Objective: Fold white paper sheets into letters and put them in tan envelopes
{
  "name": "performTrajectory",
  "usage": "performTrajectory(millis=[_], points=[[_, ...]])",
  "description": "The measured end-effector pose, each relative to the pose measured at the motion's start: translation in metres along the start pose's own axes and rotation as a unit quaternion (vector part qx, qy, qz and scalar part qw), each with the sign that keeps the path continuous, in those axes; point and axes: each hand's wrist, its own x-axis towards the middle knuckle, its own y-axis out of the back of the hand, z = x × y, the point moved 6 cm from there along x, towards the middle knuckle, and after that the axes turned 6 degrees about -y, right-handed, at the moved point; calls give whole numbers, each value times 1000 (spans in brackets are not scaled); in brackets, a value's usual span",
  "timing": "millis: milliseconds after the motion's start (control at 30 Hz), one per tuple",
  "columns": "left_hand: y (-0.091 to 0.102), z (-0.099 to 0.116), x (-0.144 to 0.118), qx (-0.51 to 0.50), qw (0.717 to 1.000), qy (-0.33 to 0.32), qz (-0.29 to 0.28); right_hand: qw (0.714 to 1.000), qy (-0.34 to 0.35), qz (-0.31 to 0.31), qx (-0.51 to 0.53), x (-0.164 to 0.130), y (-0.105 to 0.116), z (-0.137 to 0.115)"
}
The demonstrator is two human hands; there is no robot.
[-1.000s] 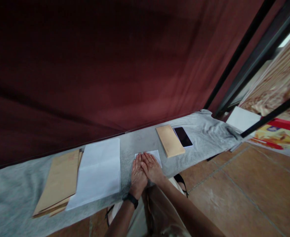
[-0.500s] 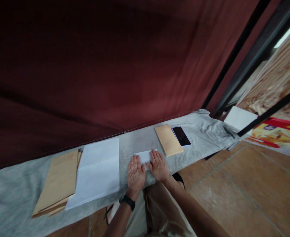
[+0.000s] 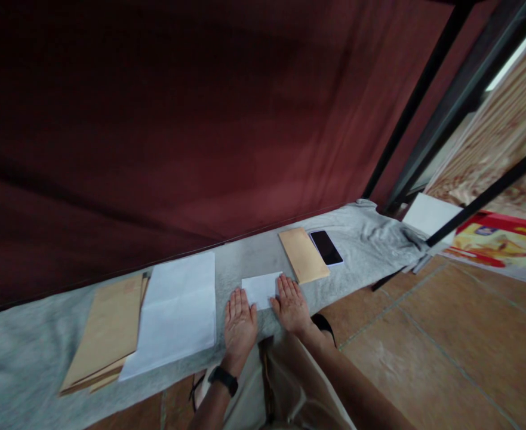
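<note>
A small folded white paper [image 3: 261, 289] lies flat on the grey cloth in front of me. My left hand [image 3: 240, 321] lies flat at its left edge, fingers stretched out. On the paper's right end rests my right hand [image 3: 291, 303], its fingers also straight and flat. Just beyond the right hand is a brown envelope [image 3: 304, 255], with a dark-screened phone [image 3: 326, 247] beside it. Larger white sheets [image 3: 173, 316] lie to the left, touching a stack of brown envelopes [image 3: 105, 328].
Grey cloth [image 3: 361, 239] covers the long narrow surface, backed by a dark red curtain [image 3: 200, 149]. At the right stand black metal bars [image 3: 417, 101], a white board [image 3: 430, 215] and a red and yellow printed box [image 3: 504, 245] above the tiled floor [image 3: 446, 322].
My left hand has slid left off the paper toward its edge, and my right hand has shifted slightly right. More of the folded paper shows between them.
</note>
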Motion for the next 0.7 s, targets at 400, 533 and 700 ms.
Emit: performTrajectory(millis=[400,533,700], points=[[-8,-36,43,-277,932,235,-15,1000,-14,11,-9,-1,-1,0],[-10,-42,48,-311,921,233,-14,1000,-14,11,-9,0,-2,1],[-11,-47,45,-329,915,234,18,1000,-27,-3,-10,9,4,-1]])
